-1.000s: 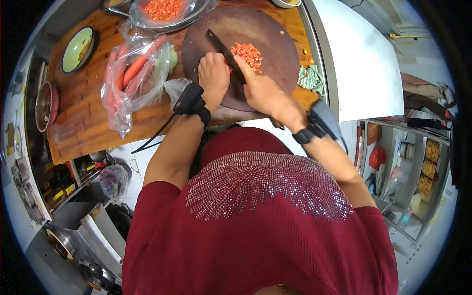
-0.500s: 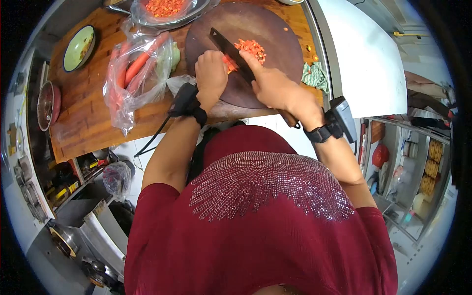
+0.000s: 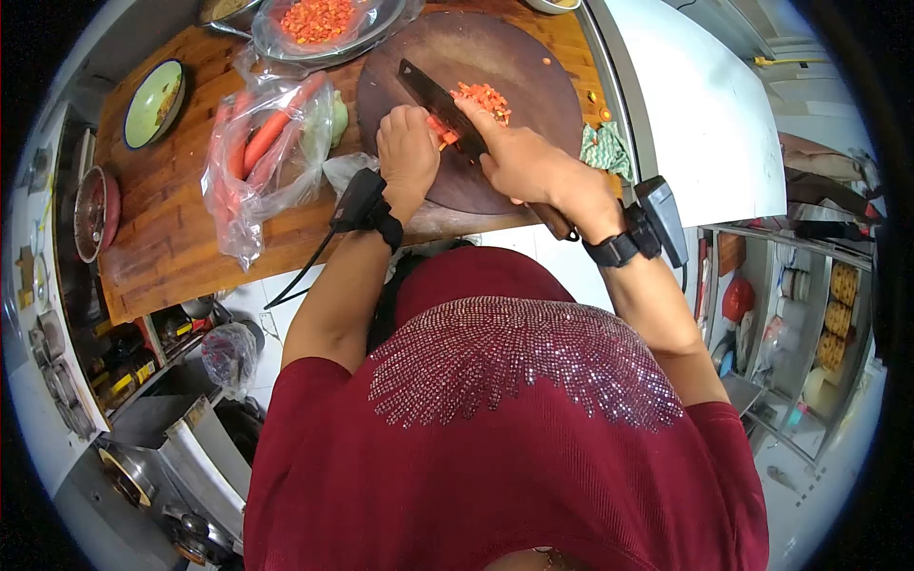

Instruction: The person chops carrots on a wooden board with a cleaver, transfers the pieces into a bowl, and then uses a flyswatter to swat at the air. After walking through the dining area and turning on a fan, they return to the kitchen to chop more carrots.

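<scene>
Fingers (image 3: 406, 124) of the left hand (image 3: 409, 164) are curling, mostly closed, beside the carrot (image 3: 443, 134) on the board (image 3: 524, 48) — hold hidden. Right hand (image 3: 541, 173) is gripping the knife (image 3: 430, 93) over the board, index finger (image 3: 478, 114) extending. Carrot slipping could be exposing the left fingertips to a cut. Forearms (image 3: 328, 300) are converging from the board's near side.

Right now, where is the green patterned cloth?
In the head view, the green patterned cloth lies on the wooden table, just right of the round cutting board.
</scene>
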Action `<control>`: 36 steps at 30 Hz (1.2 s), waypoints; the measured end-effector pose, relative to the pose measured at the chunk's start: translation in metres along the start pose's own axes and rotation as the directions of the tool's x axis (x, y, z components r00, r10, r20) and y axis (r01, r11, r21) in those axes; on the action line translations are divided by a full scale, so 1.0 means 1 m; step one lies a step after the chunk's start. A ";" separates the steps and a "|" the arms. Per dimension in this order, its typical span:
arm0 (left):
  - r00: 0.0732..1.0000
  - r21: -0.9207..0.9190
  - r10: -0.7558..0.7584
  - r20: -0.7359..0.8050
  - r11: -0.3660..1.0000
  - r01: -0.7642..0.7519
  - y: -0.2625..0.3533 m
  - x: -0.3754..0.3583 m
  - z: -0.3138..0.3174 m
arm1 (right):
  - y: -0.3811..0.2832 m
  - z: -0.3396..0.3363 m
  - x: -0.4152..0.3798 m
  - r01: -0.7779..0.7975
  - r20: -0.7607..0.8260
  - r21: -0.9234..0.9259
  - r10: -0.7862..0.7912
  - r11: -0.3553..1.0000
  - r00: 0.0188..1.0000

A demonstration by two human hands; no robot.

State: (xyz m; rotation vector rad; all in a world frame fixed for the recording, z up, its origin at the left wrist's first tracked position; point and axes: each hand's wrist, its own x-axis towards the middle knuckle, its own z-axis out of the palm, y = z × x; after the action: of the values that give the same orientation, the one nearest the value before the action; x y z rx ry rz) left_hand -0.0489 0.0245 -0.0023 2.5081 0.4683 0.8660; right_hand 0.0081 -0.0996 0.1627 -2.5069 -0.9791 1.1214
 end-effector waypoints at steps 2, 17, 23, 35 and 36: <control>1.000 0.003 -0.018 0.013 1.000 0.018 0.001 -0.001 -0.001 | 0.021 0.028 0.008 0.179 -0.232 -0.140 -0.208 0.974 0.950; 1.000 0.022 -0.021 -0.021 1.000 0.021 -0.002 0.000 0.000 | -0.001 -0.002 0.008 0.080 -0.066 -0.049 -0.083 0.996 0.994; 0.999 0.077 0.007 0.037 0.997 -0.010 -0.004 0.000 -0.004 | 0.016 0.033 0.005 0.111 -0.143 -0.073 -0.120 0.991 0.982; 0.996 0.009 0.090 -0.011 0.996 -0.090 -0.006 -0.003 -0.003 | 0.015 0.003 0.014 0.127 -0.101 -0.047 -0.131 0.991 0.986; 0.996 0.011 0.090 -0.009 0.996 -0.090 -0.007 -0.003 -0.002 | 0.010 0.000 0.009 0.129 -0.100 -0.046 -0.133 0.991 0.986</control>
State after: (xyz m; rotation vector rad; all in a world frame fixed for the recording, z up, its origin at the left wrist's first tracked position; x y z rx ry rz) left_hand -0.0535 0.0300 -0.0062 2.5525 0.3663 0.9120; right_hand 0.0175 -0.1014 0.1533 -2.4620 -1.1285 0.9341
